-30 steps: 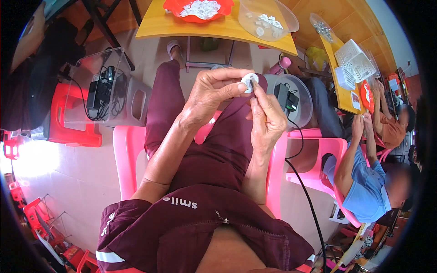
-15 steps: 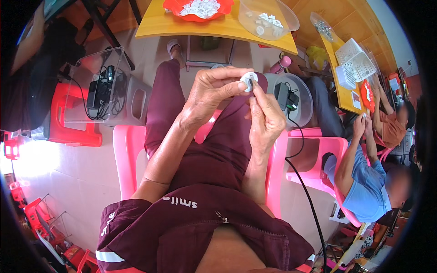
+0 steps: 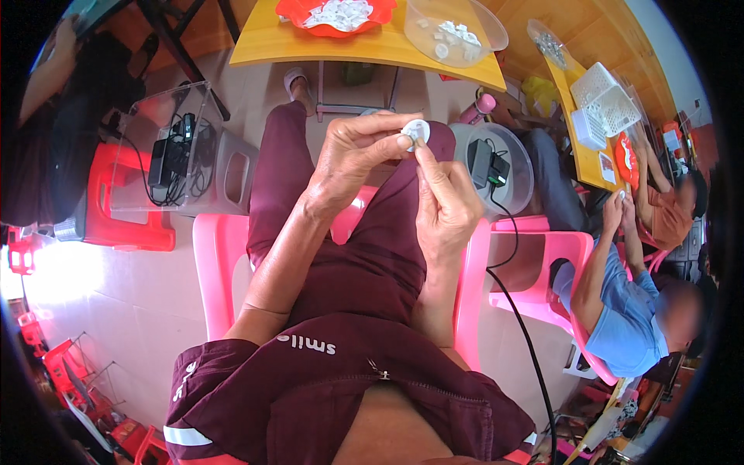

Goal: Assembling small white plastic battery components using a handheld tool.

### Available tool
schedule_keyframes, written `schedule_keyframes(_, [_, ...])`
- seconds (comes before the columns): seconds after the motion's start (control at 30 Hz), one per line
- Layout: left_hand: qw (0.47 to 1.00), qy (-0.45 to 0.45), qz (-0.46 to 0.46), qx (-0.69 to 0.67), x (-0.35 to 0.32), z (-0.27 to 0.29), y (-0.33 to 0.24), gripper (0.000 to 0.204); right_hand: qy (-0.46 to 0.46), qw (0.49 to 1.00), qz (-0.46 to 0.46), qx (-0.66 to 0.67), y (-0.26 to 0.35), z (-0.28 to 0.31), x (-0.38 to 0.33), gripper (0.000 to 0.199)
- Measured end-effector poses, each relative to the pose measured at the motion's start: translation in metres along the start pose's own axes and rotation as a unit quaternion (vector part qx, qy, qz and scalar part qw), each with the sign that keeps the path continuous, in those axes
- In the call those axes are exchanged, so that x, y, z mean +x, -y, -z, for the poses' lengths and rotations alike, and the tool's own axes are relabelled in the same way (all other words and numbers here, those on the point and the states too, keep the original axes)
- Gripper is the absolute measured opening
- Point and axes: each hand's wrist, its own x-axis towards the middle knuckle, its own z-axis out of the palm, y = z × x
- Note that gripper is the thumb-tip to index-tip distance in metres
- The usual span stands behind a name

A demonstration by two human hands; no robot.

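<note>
Above my lap, a small round white plastic piece (image 3: 416, 129) is pinched between the thumb and fingers of my left hand (image 3: 349, 155). Its flat face is turned up, with a raised part near the middle. My right hand (image 3: 447, 203) meets it from the lower right, the fingertips pressed to its lower edge and the other fingers curled in. Whether a smaller part sits between those right fingertips is hidden. Beyond my hands, a red scalloped dish (image 3: 341, 29) of white pieces stands on the yellow table, beside a clear plastic bowl (image 3: 457, 54) with more white parts.
The yellow table (image 3: 310, 53) edge lies ahead of my knees. At left, a clear bin (image 3: 159, 167) with black adapters rests on stools. On the right are a clear round tub (image 3: 515, 167), a black cable (image 3: 527, 333), and co-workers (image 3: 628, 318) seated at another table with white baskets (image 3: 608, 101).
The white piece has shifted slightly left and tilted, showing more of its face. My right hand has moved a little left with it; a dark bit seen at its fingertips no longer shows clearly.
</note>
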Motion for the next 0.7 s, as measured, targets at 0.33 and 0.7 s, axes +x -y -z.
schedule_keyframes(0.33, [0.999,0.044,0.021,-0.022,0.002,0.008,0.004,0.038,-0.015,0.998,-0.017,0.053,0.01,0.01,0.007,0.032])
schedule_keyframes(0.7, [0.999,0.036,0.013,0.007,0.002,0.007,0.002,0.035,-0.006,0.999,-0.033,0.029,0.004,0.002,0.002,0.033])
